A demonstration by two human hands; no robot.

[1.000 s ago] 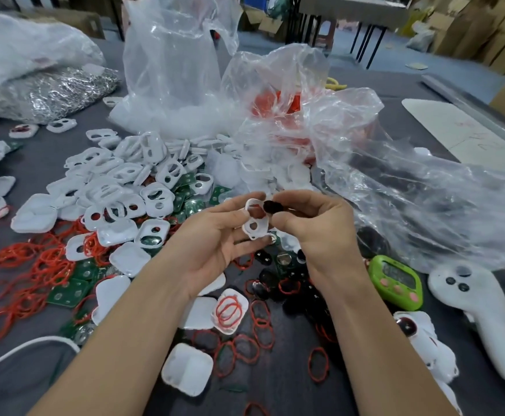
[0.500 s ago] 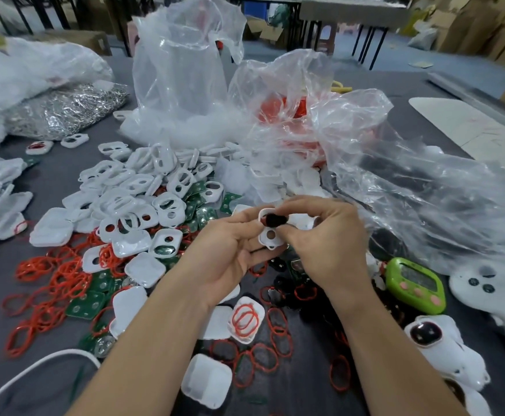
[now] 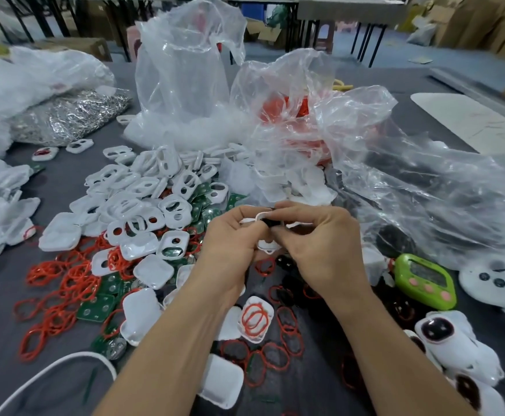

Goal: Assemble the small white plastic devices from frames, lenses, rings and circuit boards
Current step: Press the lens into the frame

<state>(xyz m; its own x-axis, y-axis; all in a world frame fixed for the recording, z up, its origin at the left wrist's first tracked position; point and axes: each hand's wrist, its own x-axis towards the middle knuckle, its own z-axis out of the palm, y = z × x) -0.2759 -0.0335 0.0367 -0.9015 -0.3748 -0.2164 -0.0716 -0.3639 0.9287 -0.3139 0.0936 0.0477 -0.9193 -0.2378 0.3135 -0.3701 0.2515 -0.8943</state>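
Observation:
My left hand (image 3: 230,238) grips a white plastic frame (image 3: 265,245) at the middle of the view, its fingers curled round it. My right hand (image 3: 320,244) pinches a small black lens (image 3: 267,223) against the top of that frame. The two hands touch and hide most of the frame. A heap of white frames (image 3: 143,199) lies to the left, with red rings (image 3: 62,283) and green circuit boards (image 3: 101,307) strewn in front of it. More black lenses (image 3: 287,283) lie under my hands.
Crumpled clear plastic bags (image 3: 410,181) rise behind and to the right. A green timer (image 3: 425,280) and a white controller (image 3: 497,280) lie at right, finished white devices (image 3: 449,334) at lower right. A foil bag (image 3: 68,115) sits far left. A white cable (image 3: 50,373) curves at lower left.
Both hands have closed tighter together over the frame, and the lens is pressed further into it. The view has tilted, so the hands sit lower and nearer the table.

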